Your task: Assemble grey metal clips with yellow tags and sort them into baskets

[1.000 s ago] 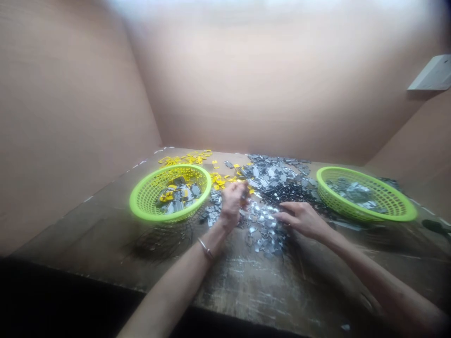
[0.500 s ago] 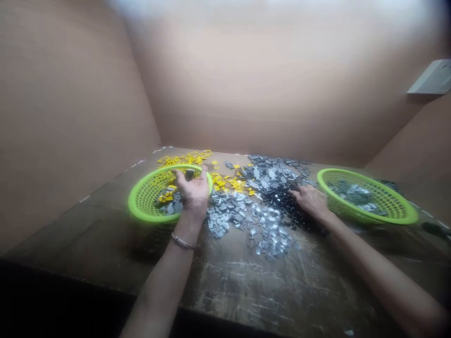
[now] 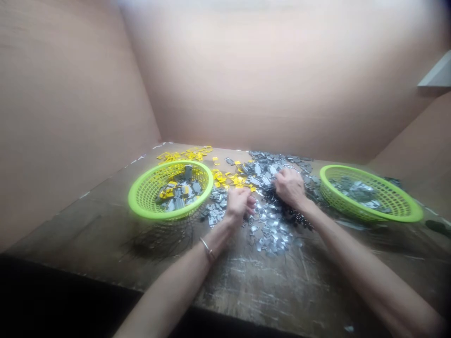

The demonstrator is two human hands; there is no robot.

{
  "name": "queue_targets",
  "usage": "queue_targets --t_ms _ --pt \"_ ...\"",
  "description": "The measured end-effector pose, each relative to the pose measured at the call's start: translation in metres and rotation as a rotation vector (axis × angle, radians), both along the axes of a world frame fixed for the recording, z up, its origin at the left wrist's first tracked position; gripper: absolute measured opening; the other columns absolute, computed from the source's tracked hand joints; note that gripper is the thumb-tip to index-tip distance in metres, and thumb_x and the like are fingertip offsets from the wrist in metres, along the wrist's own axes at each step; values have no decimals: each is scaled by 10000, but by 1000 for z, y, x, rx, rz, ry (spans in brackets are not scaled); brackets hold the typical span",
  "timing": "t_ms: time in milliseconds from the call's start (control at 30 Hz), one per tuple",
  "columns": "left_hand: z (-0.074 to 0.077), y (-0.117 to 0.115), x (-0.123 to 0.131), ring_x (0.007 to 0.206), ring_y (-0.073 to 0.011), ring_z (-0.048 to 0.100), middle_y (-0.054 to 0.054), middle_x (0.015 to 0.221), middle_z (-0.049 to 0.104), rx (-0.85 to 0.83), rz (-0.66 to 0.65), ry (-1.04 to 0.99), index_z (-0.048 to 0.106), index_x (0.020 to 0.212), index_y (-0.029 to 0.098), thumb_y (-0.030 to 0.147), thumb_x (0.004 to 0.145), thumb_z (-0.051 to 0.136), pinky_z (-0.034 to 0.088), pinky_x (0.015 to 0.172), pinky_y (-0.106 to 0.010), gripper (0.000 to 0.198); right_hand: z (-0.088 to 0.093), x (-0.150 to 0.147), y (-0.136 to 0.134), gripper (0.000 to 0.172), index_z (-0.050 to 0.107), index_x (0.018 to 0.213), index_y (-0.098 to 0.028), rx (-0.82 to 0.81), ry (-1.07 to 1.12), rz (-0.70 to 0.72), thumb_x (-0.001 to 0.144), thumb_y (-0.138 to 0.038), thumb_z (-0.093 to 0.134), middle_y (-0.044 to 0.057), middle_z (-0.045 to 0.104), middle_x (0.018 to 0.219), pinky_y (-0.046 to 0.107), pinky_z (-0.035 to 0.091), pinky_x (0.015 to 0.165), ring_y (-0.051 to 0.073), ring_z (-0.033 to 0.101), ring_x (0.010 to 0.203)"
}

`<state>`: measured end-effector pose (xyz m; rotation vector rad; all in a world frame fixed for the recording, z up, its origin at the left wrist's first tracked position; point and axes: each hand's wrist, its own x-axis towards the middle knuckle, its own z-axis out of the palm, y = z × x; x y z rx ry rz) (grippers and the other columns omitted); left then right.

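Small, thin, overlapping grey pieces probably call for light fingertip pinches. The left hand curls beside shiny silver pieces, the right hand over black pieces (what either grips, I cannot tell). Flat yellow pieces lie farther left; a latticed green plastic left basket and right basket flank everything.

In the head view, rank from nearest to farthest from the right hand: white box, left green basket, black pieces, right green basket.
From the right hand:
1. Black pieces, just below it
2. Right green basket, to its right
3. Left green basket, across to its left
4. White box, upper right, cut by the frame
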<state>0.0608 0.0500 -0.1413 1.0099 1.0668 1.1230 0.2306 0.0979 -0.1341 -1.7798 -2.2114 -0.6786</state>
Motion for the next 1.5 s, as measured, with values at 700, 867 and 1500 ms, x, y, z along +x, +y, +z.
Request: queue_targets --t_ms 700,867,1500 --pt "-22 -14 19 480 -72 476 -24 576 545 223 -209 419 579 645 102 269 670 420 367 429 -175 231 -20 -30 23 338 577 769 -126 -81 9 57 762 -364 338 109 504 860 320 223 664 216 361 805" --pt "-25 -14 19 473 -71 466 -21 574 541 239 -207 421 588 672 99 279 681 399 361 446 -188 261 -19 -39 25 349 586 780 -125 -136 69 -52 719 -409 391 114 493 884 345 216 690 238 351 844" --pt "-17 -11 13 500 -76 482 -21 631 542 239 -32 240 573 778 134 325 670 462 374 430 -181 246 11 -33 47 235 609 781 -177 -118 403 18 687 -334 460 42 573 793 245 328 601 147 477 710"
